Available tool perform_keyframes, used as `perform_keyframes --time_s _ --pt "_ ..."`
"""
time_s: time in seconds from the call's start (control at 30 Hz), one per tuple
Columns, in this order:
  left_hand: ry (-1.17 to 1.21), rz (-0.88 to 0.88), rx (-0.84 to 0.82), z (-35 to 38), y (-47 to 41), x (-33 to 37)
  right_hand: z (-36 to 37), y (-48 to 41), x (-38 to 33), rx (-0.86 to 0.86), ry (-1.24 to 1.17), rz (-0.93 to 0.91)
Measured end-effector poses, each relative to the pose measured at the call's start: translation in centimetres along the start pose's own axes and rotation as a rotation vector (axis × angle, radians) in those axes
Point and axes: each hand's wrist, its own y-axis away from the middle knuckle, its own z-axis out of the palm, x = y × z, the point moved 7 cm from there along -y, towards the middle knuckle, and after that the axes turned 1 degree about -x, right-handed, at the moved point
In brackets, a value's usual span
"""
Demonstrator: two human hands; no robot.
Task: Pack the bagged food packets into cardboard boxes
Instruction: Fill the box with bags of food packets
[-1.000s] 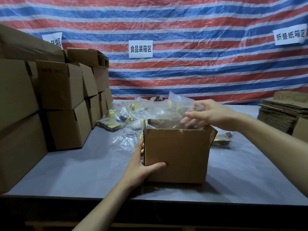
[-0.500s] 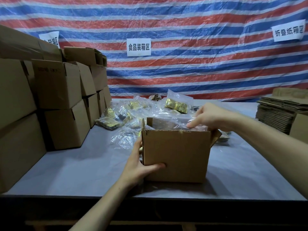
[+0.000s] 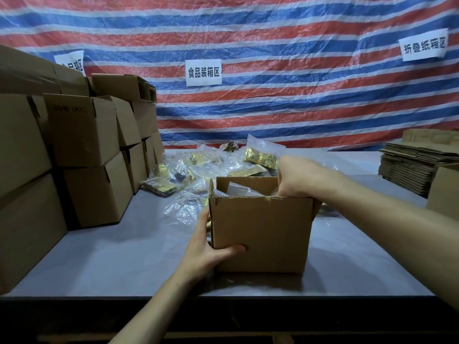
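The open box is stood on the grey bench, near its dark front edge. Its lower left corner is gripped by the left hand: the thumb is laid across the front wall and the fingers are run up the side wall. The right hand is bent over the top right of the box, its fingers dipped inside behind the front wall; whether anything is held there cannot be told. A clear bag is seen inside the box, just left of those hidden fingers.

Beyond both hands, a loose pile of bagged food packets is spread over the bench, close against the far and left sides of the box. Gold wrappers are seen through the clear plastic.

Well to the left of the left hand, closed cardboard boxes are stacked in tiers along the side of the bench. Well to the right of the right hand, a stack of flattened cartons is laid on the bench, and one more box is cut off by the frame edge beside it.

The room is closed off behind the bench by a red, blue and white striped tarpaulin. White paper signs with black characters are fixed to it: a middle sign above and beyond the hands, a right sign high up, and a left sign partly hidden behind the stacked boxes. The place is dimly lit.
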Motion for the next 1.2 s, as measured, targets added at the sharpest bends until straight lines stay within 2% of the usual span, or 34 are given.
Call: perform_keyframes --time_s 0.1,0.17,0.23,0.3,0.4,0.53,0.7,0.77,0.9,1.03,1.13,1.17,1.2 --pt "-0.003 -0.007 -0.002 0.0 -0.1 -0.2 -1.6 1.1 -1.8 0.289 0.218 -0.129" --pt "0.005 -0.016 -0.004 0.1 -0.1 -0.3 -1.8 1.6 -3.1 0.338 0.209 -0.306" --pt "-0.004 -0.011 0.001 0.0 -0.1 -0.3 -0.8 1.3 -3.7 0.127 0.009 -0.431" --pt "-0.003 -0.013 0.003 0.0 -0.1 -0.3 0.5 0.7 -3.7 -0.107 -0.174 -0.416" --pt "0.011 -0.021 0.012 0.0 0.0 -0.2 2.2 0.1 -3.4 -0.307 -0.306 -0.313" --pt "-0.004 -0.015 0.004 0.1 0.2 0.0 5.0 0.9 -2.4 -0.754 -0.471 -0.125" --pt "0.016 -0.028 0.008 0.1 0.2 0.1 5.0 1.0 -2.6 -0.851 -0.551 -0.077" --pt "0.032 -0.038 0.008 0.1 0.2 0.1 4.6 0.5 -2.7 -0.743 -0.542 -0.140" --pt "0.049 -0.051 0.006 0.3 0.3 0.1 3.3 -0.9 -2.9 -0.331 -0.460 -0.231" --pt "0.065 -0.055 0.008 0.2 0.3 0.3 2.5 -1.2 -2.7 -0.068 -0.373 -0.291" --pt "0.084 -0.061 0.007 0.3 0.3 0.3 0.6 -0.2 -3.1 0.250 -0.331 -0.386" --pt "0.088 -0.062 0.005 0.3 0.4 0.3 0.0 0.4 -3.6 0.305 -0.327 -0.458" --pt "0.092 -0.063 0.004 0.3 0.4 0.3 -0.1 0.8 -4.0 0.279 -0.323 -0.525"
